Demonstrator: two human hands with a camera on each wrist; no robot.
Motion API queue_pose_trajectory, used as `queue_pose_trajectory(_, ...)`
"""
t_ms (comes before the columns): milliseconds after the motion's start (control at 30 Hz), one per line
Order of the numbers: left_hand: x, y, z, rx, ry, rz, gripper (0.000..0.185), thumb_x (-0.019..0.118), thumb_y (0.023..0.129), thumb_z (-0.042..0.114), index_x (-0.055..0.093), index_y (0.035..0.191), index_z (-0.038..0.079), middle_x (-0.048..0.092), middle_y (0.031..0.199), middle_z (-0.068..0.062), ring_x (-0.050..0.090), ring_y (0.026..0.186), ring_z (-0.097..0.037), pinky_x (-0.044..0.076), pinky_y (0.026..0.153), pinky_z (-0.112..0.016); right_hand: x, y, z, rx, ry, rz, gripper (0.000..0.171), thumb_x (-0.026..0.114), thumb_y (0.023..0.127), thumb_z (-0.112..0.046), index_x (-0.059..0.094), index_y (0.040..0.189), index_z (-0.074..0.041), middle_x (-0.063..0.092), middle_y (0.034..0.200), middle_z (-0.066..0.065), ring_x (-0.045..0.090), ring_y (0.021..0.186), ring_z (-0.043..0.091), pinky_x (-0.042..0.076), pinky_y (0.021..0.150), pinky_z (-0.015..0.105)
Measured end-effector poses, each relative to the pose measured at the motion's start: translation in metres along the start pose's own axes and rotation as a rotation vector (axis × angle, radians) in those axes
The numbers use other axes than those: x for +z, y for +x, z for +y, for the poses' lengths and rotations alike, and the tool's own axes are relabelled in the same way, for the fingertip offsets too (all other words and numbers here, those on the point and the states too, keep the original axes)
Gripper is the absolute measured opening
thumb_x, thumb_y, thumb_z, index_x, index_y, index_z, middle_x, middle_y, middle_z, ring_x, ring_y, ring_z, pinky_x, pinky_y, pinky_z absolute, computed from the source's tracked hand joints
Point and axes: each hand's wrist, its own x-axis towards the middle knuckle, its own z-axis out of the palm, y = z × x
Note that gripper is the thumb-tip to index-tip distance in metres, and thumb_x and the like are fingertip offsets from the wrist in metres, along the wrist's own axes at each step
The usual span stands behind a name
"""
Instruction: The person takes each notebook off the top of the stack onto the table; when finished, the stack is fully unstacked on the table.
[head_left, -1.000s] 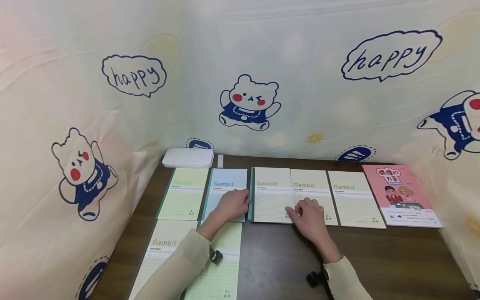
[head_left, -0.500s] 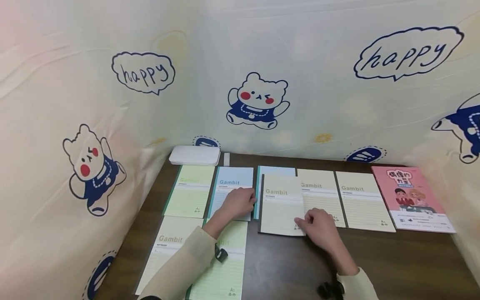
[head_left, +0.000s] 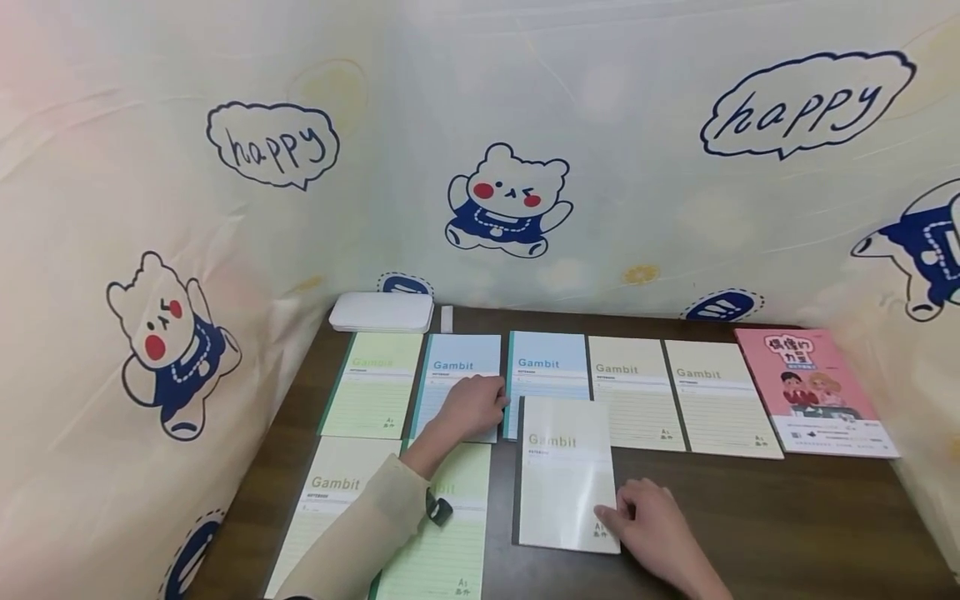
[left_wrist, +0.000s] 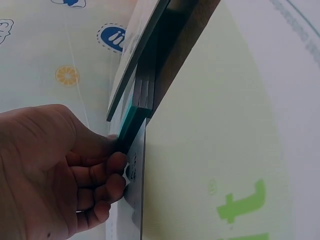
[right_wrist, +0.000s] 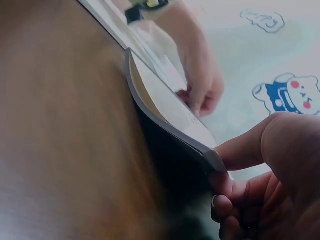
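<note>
My right hand (head_left: 660, 529) pinches the lower right corner of a cream Gambit notebook (head_left: 562, 483) with a dark spine, thumb on top and fingers beneath. In the right wrist view this notebook (right_wrist: 175, 117) bows, its far end raised off the table. Its top overlaps the lower part of a blue notebook (head_left: 551, 367) with a teal spine. My left hand (head_left: 472, 408) lies across another blue notebook (head_left: 465, 350), its fingertips at the spine edge of the first blue one. In the left wrist view, thumb and curled fingers of the left hand (left_wrist: 85, 175) pinch that teal spine (left_wrist: 131, 120).
Two cream notebooks (head_left: 630, 400) (head_left: 720, 408) and a pink book (head_left: 813, 392) continue the row rightward. At left lie green notebooks (head_left: 375, 387) (head_left: 450, 542) and another cream one (head_left: 330, 492). A white case (head_left: 381, 312) and small white block (head_left: 447, 319) sit by the curtain (head_left: 600, 100).
My right hand has drawn the cream notebook off the row toward me, uncovering the blue notebook beneath it. The left hand has stayed at the blue notebook's edge.
</note>
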Motion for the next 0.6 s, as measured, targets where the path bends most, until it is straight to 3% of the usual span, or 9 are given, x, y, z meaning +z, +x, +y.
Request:
queue_pose_trajectory(267, -0.001, -0.001, 0.0, 0.02, -0.013, 0.011, 0.023, 0.065, 0.111, 0.02, 0.064, 0.088, 0.017, 0.059, 0.069, 0.005, 0.05, 0.061, -0.014, 0.04, 0.061, -0.03, 0.018, -0.034, 0.002, -0.057, 0.058, -0.048, 0.051, 0.089, 0.092, -0.034, 0.048, 0.065, -0.02, 0.04, 0.068, -0.012, 0.037, 0.072, 0.002, 0.035, 0.08, 0.032)
queue_pose_trajectory(467, -0.003, -0.003, 0.001, 0.023, -0.014, 0.001, 0.023, 0.064, 0.112, 0.019, 0.064, 0.089, 0.015, 0.059, 0.069, 0.004, 0.049, 0.061, -0.015, 0.04, 0.061, -0.031, 0.032, -0.045, 0.006, -0.118, 0.077, -0.078, 0.051, 0.089, 0.092, -0.034, 0.048, 0.064, -0.02, 0.037, 0.068, -0.015, 0.034, 0.072, 0.001, 0.036, 0.082, 0.038)
queue_pose_trajectory(600, -0.002, -0.002, 0.0, 0.027, -0.012, -0.001, 0.024, 0.064, 0.112, 0.02, 0.063, 0.088, 0.015, 0.057, 0.069, 0.003, 0.049, 0.06, -0.015, 0.039, 0.061, -0.031, 0.04, -0.05, 0.008, -0.105, 0.068, -0.111, 0.051, 0.089, 0.091, -0.037, 0.05, 0.062, -0.021, 0.036, 0.067, -0.017, 0.034, 0.072, 0.0, 0.03, 0.077, 0.033)
